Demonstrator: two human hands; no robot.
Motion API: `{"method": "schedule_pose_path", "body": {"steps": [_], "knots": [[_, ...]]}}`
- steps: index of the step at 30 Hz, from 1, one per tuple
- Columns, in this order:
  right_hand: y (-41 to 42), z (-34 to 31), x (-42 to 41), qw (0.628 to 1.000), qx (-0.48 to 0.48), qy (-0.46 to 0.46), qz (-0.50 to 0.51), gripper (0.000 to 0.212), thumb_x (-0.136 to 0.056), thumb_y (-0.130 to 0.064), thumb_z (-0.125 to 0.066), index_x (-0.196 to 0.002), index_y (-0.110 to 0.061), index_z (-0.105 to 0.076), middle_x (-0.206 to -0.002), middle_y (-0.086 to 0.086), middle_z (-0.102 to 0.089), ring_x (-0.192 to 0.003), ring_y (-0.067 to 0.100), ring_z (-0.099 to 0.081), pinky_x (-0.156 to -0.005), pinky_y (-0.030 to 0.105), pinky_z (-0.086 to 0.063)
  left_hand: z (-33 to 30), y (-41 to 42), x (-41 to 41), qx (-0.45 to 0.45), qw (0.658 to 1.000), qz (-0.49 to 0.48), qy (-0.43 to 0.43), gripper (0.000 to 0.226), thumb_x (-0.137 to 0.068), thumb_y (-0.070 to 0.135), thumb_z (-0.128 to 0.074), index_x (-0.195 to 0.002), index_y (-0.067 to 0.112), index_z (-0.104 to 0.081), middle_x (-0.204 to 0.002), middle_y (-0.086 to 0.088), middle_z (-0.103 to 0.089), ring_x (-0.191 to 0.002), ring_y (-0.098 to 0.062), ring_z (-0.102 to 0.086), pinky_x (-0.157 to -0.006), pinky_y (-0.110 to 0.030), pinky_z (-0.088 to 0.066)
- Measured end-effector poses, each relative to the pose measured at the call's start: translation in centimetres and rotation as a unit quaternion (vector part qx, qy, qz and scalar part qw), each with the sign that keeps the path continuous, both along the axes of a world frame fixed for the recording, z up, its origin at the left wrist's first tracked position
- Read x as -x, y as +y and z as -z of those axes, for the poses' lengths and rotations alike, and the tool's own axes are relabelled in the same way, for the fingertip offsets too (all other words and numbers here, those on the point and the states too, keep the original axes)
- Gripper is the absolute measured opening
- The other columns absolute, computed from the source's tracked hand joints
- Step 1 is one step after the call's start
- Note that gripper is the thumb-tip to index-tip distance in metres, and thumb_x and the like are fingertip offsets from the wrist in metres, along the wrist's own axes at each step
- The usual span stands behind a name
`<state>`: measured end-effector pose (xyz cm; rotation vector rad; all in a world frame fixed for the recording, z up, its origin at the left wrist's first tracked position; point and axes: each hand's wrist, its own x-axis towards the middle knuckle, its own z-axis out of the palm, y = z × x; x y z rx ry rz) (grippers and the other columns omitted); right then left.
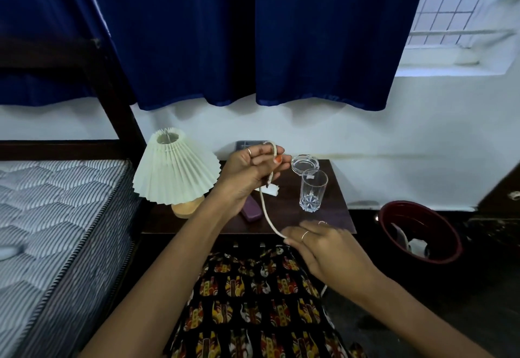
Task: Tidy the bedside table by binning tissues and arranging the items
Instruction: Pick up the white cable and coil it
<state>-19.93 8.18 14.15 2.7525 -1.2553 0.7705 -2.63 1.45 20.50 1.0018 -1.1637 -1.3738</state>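
A white cable [266, 211] runs between my two hands above the dark bedside table [336, 188]. My left hand [249, 172] is raised over the table with the cable looped around its fingers. My right hand [318, 245] pinches the cable's lower stretch at the table's front edge. On the table stand a pleated cream lamp [176, 172], a tall clear glass [312, 190], a glass ashtray [304, 163] and a purple case [249, 211]. A white plug or tissue piece [271, 189] lies behind the cable. A dark item [249, 144] leans at the wall.
A dark red bin [420, 231] with white tissues inside stands on the floor to the table's right. A striped mattress [56, 217] lies to the left. Blue curtains [253, 34] hang above. My patterned clothing [253, 301] fills the lower middle.
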Motion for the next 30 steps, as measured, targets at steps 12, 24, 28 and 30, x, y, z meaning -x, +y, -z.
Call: {"method": "schedule_pose_path", "body": {"steps": [12, 24, 28, 30], "knots": [[-2.5, -5.5, 1.6, 0.990, 0.004, -0.137, 0.013, 0.030, -0.093, -0.036, -0.043, -0.105, -0.022, -0.067, -0.089, -0.004, -0.067, -0.077, 0.020, -0.067, -0.066, 0.038, -0.056, 0.5, 1.4, -0.9, 0.054, 0.986, 0.041, -0.153, 0.018, -0.083, 0.005, -0.065, -0.098, 0.014, -0.069, -0.088, 0.002, -0.076, -0.094, -0.020, -0.067, -0.091, -0.038, -0.049], [-4.6, -6.4, 1.3, 0.970, -0.049, -0.227, 0.070, 0.012, -0.089, -0.014, -0.061, -0.094, -0.014, -0.073, -0.083, -0.009, -0.067, -0.079, 0.010, -0.064, -0.074, 0.021, -0.048, 1.7, 3.8, 0.6, -0.010, 0.991, 0.128, -0.026, 0.029, -0.098, 0.004, -0.036, -0.113, 0.000, -0.061, -0.063, 0.002, -0.059, -0.058, -0.007, -0.047, -0.054, -0.013, -0.037], [-4.6, -6.2, 0.8, 0.951, -0.089, -0.285, 0.079, 0.012, -0.089, -0.014, -0.062, -0.091, -0.014, -0.073, -0.082, -0.005, -0.070, -0.079, 0.005, -0.063, -0.075, 0.017, -0.046, 1.3, 4.3, 1.3, -0.061, 0.986, 0.125, 0.096, 0.032, -0.096, 0.005, -0.034, -0.106, -0.005, -0.063, -0.055, 0.000, -0.051, -0.051, -0.008, -0.041, -0.052, -0.019, -0.034], [-4.6, -5.8, 0.5, 0.940, -0.109, -0.313, 0.085, 0.012, -0.089, -0.014, -0.061, -0.091, -0.014, -0.073, -0.079, -0.009, -0.069, -0.076, 0.000, -0.062, -0.071, 0.011, -0.044, 1.0, 4.5, 1.5, -0.069, 0.980, 0.128, 0.137, 0.035, -0.097, 0.011, -0.033, -0.106, -0.007, -0.062, -0.053, -0.001, -0.046, -0.050, -0.010, -0.037, -0.052, -0.020, -0.034]]}}
